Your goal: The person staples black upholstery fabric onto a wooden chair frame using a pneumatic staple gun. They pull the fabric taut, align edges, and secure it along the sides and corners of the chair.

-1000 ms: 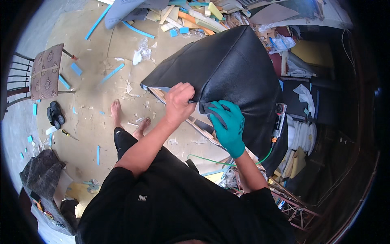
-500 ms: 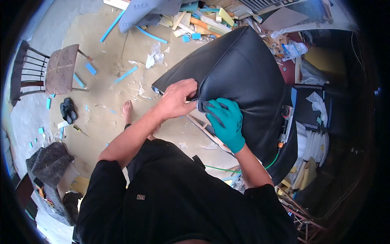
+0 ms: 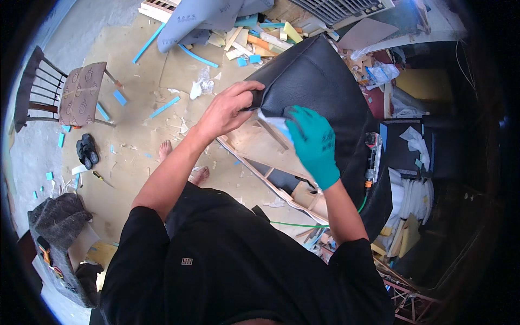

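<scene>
At upper centre of the frame, the left hand (image 3: 230, 108) pinches the black cover (image 3: 330, 89), while the gloved right hand (image 3: 313, 143) seems curled firmly on its lifted edge; uneven pulling could pucker or tear it

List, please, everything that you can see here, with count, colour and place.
black cover: one, black, right of centre
wooden frame: one, pale, beneath the cover
pale flap: one, whitish, between the grips
handheld tool: one, dark, silvery and orange, right
hose: one, green, lower centre
chair: one, brown, left
slippers: two, black, below the chair
blue strips: several, blue, floor
scraps: many, mixed colours, top
sheet: one, blue-grey, top
cloth: one, grey, lower left
feet: two, bare, floor
left grip: one, bare, on the cover's edge
right grip: one, green-gloved, at the flap
</scene>
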The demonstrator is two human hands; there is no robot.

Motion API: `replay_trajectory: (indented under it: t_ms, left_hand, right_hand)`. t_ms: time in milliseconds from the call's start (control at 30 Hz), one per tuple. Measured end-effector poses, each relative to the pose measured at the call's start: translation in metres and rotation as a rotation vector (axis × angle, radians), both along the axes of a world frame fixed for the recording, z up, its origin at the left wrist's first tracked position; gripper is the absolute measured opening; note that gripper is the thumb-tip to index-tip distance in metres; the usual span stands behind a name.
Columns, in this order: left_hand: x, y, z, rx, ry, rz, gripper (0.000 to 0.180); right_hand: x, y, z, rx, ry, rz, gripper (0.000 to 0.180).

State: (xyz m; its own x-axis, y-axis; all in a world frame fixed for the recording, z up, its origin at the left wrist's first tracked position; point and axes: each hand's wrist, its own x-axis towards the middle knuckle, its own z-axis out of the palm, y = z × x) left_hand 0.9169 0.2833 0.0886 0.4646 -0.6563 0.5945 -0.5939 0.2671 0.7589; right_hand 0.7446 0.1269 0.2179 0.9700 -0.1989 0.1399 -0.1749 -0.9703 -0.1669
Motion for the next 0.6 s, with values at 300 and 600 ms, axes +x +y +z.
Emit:
replay_trajectory:
  t_ms: [300, 600]
  left_hand:
    - [-0.002, -0.005, 0.009, -0.016, 0.033, 0.008, 0.031]
    - [0.046, -0.021, 0.009, 0.154, 0.227, -0.314, 0.017]
  right_hand:
    - [0.033, -0.054, 0.004, 0.984, 0.062, -0.279, 0.029]
    - [0.044, -0.071, 0.002, 1.333, 0.027, -0.251, 0.028]
